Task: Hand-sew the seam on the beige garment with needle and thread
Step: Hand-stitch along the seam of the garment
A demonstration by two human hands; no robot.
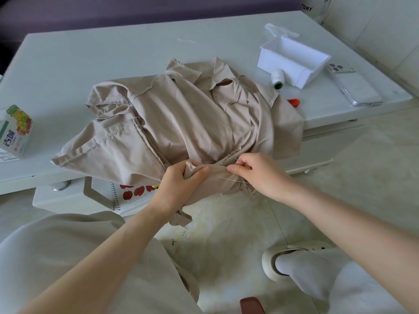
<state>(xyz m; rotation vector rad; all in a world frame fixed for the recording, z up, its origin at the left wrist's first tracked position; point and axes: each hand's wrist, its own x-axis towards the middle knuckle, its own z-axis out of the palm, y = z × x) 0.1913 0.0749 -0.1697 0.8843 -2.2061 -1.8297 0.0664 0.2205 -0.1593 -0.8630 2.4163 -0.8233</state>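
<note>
Beige garment (181,114) spills off the worktop (90,53); left hand (181,180) grips its bunched edge, right hand (256,173) pinches the needle (238,160) just beside it.

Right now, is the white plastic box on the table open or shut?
Open: the white plastic box has its translucent lid flipped back behind it, and its white inside shows.

Soft, even daylight with a cool greenish cast, faint shadows under the crumpled beige cloth garment (181,114) and the glossy white table (90,53), mild sheen on the pale marbled floor tiles (226,234), wide-angle bowing toward the edges, fine detail slightly soft.
</note>
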